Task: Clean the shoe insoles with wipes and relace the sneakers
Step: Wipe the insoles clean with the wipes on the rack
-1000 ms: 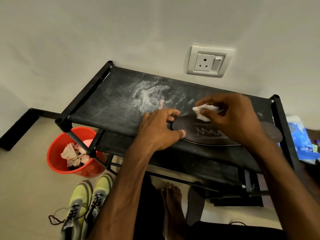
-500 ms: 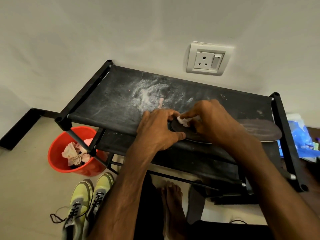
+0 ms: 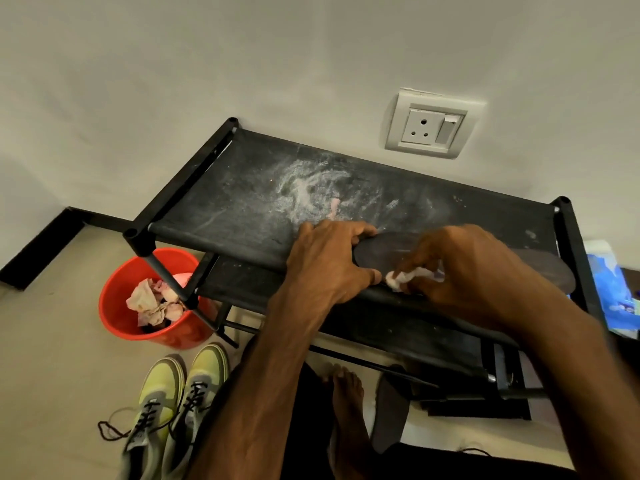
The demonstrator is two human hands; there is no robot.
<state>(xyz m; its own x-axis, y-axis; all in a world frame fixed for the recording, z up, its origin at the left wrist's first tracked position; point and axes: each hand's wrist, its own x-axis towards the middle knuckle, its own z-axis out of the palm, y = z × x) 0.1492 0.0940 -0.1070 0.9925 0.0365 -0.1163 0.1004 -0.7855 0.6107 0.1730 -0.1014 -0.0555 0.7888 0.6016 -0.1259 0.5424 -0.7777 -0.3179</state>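
Observation:
A dark insole (image 3: pixel 384 252) lies along the front edge of the black shoe rack's top shelf (image 3: pixel 242 209). My left hand (image 3: pixel 329 265) grips its left end, fingers over the top and thumb at the near edge. A crumpled white wipe (image 3: pixel 403 277) is pinched in my right hand (image 3: pixel 460 268) and pressed on the insole's near edge; that hand hides the insole's middle. A second dark insole (image 3: pixel 389 415) leans on the floor below. Two yellow-green sneakers (image 3: pixel 173 403) with dark laces stand on the floor at lower left.
A red bucket (image 3: pixel 117 317) with used crumpled wipes stands on the floor under the rack's left corner. A blue wipes pack (image 3: pixel 609 289) lies right of the rack. A wall socket (image 3: pixel 429 128) is above. My bare foot (image 3: pixel 346 403) is beside the rack.
My right hand slid the wipe from the far side of the insole leftward, then toward the near edge. My left hand kept its hold on the insole's end.

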